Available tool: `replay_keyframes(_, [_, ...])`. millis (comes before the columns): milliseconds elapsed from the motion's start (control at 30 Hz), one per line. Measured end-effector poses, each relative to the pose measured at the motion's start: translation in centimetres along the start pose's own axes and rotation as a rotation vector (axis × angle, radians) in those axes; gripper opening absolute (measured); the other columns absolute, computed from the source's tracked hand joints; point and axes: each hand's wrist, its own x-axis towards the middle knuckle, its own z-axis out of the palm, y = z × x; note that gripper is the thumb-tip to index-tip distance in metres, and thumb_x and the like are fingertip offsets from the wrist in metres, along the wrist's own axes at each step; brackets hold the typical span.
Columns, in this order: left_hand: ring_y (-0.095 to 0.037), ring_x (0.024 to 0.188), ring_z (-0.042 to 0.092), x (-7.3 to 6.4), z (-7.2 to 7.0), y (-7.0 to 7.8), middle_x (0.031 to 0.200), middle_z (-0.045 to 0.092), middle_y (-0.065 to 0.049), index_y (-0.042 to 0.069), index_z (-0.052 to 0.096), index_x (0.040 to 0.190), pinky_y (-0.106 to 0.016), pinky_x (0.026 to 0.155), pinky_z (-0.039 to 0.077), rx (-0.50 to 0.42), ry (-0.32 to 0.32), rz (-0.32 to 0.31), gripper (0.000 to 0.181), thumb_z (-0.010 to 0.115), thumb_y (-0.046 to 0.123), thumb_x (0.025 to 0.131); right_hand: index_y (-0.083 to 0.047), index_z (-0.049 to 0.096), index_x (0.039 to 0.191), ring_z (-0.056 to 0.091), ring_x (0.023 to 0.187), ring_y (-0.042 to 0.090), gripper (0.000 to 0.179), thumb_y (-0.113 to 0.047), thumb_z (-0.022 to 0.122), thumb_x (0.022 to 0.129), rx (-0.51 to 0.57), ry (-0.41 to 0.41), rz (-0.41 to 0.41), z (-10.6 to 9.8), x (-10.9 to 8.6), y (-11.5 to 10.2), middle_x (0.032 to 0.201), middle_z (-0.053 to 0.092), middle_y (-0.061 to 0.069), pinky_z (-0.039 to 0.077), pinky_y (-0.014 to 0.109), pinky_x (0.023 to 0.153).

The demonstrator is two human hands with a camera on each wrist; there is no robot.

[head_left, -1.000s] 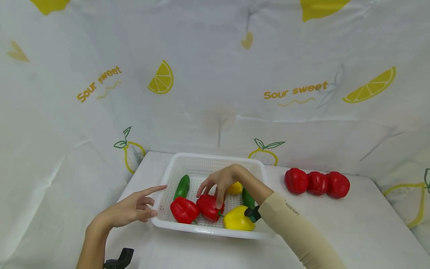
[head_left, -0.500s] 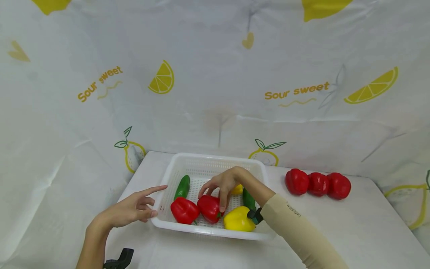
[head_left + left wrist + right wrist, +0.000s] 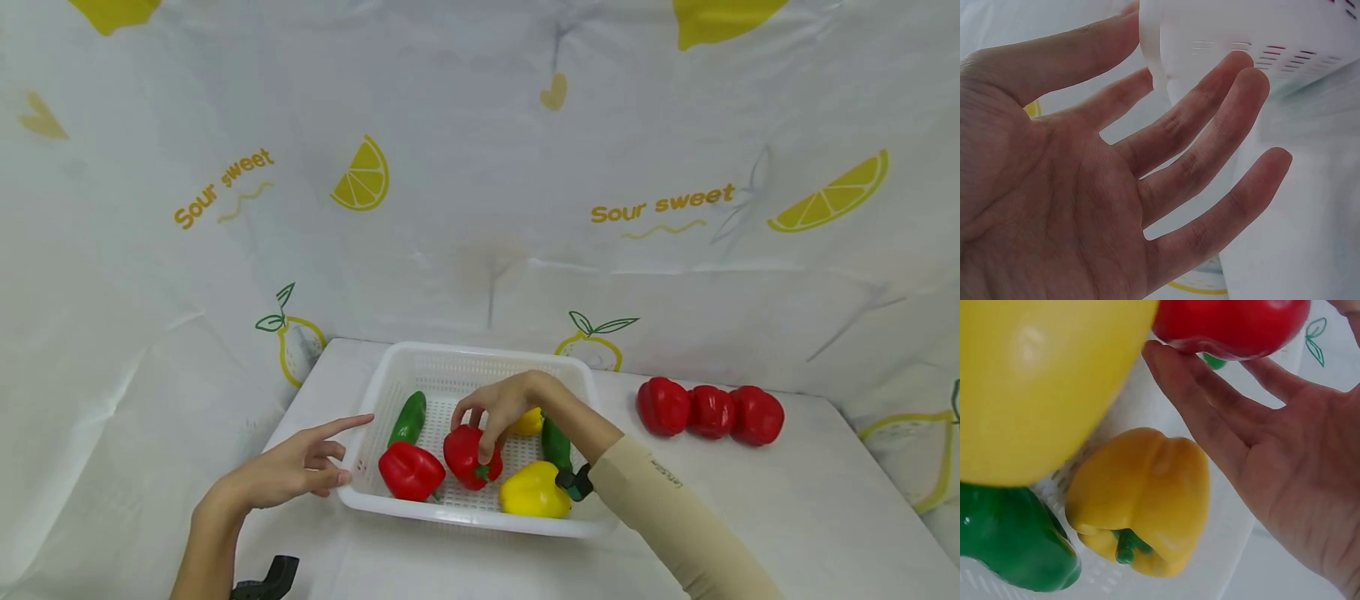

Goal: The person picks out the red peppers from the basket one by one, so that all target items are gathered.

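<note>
My right hand (image 3: 501, 407) reaches into a white plastic basket (image 3: 465, 517) and grips a red bell pepper (image 3: 461, 454) from above, its green stem toward me. In the right wrist view, fingertips (image 3: 1159, 353) press against that pepper's side. My left hand (image 3: 281, 467) is at the basket's left edge, index finger and thumb extended at the rim, other fingers loosely bent; its palm shows in the left wrist view. A second red bell pepper (image 3: 411, 472) lies left of the held one. To the right is a yellow bell pepper (image 3: 535, 490).
The basket also holds a long green vegetable (image 3: 408, 417) at left, a green vegetable (image 3: 555, 444) at right and another yellow bell pepper (image 3: 1141, 500) behind. Several red peppers (image 3: 709, 410) stand in a row right of the basket on the white table (image 3: 720, 500). A lemon-print sheet (image 3: 465, 167) hangs behind.
The right hand has turned the red bell pepper so its stem faces more toward me, and shifted it slightly right and back. The left hand has stayed at the rim.
</note>
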Motion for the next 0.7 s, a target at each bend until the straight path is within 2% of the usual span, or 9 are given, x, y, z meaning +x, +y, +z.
replay_keyframes(100, [-0.027,0.111,0.072,0.0,0.0,0.0,0.136,0.062,-0.025,0.016,0.035,0.17,-0.052,0.094,0.065,0.001,-0.001,0.004,0.082,0.077,0.026,0.1,-0.028,0.06,0.135,0.062,0.121,0.02,0.062,-0.03,0.087,0.079,-0.019,0.064,-0.004,-0.4,-0.6,0.0,0.135,0.063,0.003,0.063,0.042,0.102])
replay_keyframes(233, [-0.027,0.11,0.072,0.0,0.0,0.0,0.134,0.064,-0.023,0.015,0.035,0.17,-0.052,0.094,0.065,0.002,0.0,0.004,0.082,0.077,0.026,0.1,-0.028,0.06,0.137,0.059,0.127,0.024,0.065,-0.034,0.087,0.078,0.001,0.131,-0.044,-1.1,-1.4,0.3,0.136,0.064,0.002,0.062,0.043,0.103])
replay_keyframes(367, [-0.027,0.108,0.072,0.0,0.0,0.0,0.132,0.064,-0.023,0.015,0.035,0.17,-0.053,0.094,0.065,-0.005,-0.001,0.003,0.082,0.077,0.025,0.1,-0.023,0.055,0.143,0.059,0.132,0.029,0.071,-0.029,0.087,0.079,0.061,0.176,-0.121,-1.7,-2.5,0.6,0.142,0.062,0.007,0.062,0.047,0.104])
replay_keyframes(533, [-0.027,0.108,0.071,0.0,0.0,0.0,0.131,0.063,-0.022,0.016,0.035,0.17,-0.053,0.094,0.065,-0.006,-0.001,0.004,0.083,0.077,0.026,0.099,-0.018,0.048,0.147,0.058,0.136,0.031,0.074,-0.026,0.083,0.083,0.108,0.21,-0.204,-2.4,-4.3,0.8,0.15,0.057,0.012,0.062,0.045,0.104])
replay_keyframes(700, [-0.027,0.108,0.071,0.0,0.0,-0.1,0.129,0.062,-0.022,0.016,0.035,0.17,-0.053,0.093,0.065,-0.004,-0.001,0.006,0.083,0.077,0.028,0.099,-0.018,0.043,0.15,0.056,0.139,0.032,0.077,-0.024,0.082,0.083,0.182,0.221,-0.278,-2.6,-6.5,0.9,0.154,0.055,0.011,0.062,0.045,0.104])
